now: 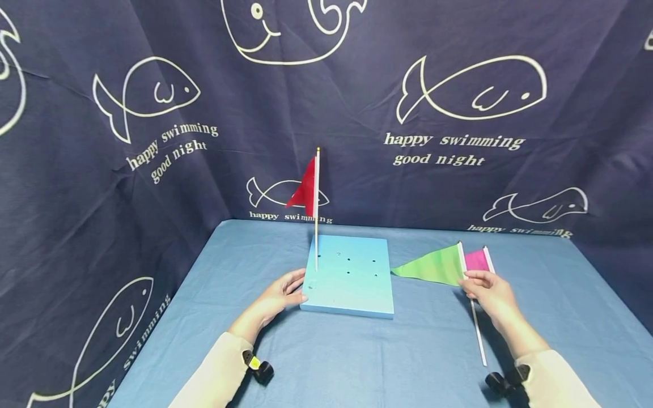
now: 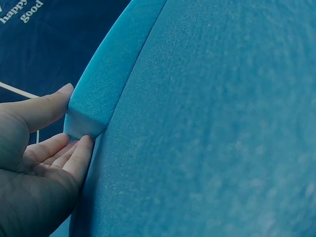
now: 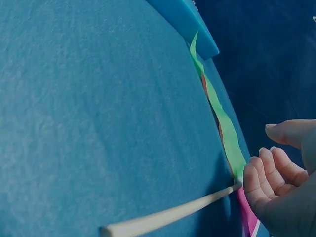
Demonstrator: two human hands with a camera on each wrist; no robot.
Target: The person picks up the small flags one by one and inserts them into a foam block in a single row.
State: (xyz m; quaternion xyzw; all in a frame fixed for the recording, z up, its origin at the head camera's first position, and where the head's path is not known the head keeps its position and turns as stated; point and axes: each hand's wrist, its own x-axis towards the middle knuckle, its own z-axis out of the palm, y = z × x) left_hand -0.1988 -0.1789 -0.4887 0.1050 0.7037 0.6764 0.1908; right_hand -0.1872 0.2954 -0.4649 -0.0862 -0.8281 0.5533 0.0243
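A blue board (image 1: 352, 292) with several small holes lies flat on the table. My left hand (image 1: 283, 292) holds its near left corner, thumb on top and fingertips on the side, also seen in the left wrist view. A red pennant (image 1: 308, 190) on a white stick stands upright in the board. To the right, a green pennant (image 1: 433, 266) lies with its tip near the board. A magenta pennant (image 1: 477, 260) lies beside it, partly covered by my right hand (image 1: 488, 292). In the right wrist view, the right fingertips are close over the green pennant's stick (image 3: 173, 215), with the thumb apart.
Blue cloth covers the table (image 1: 316, 357). A dark blue curtain (image 1: 357, 119) printed with white fish and lettering hangs behind and along both sides. Small black cameras (image 1: 263, 373) sit at the wrists, over white sleeves.
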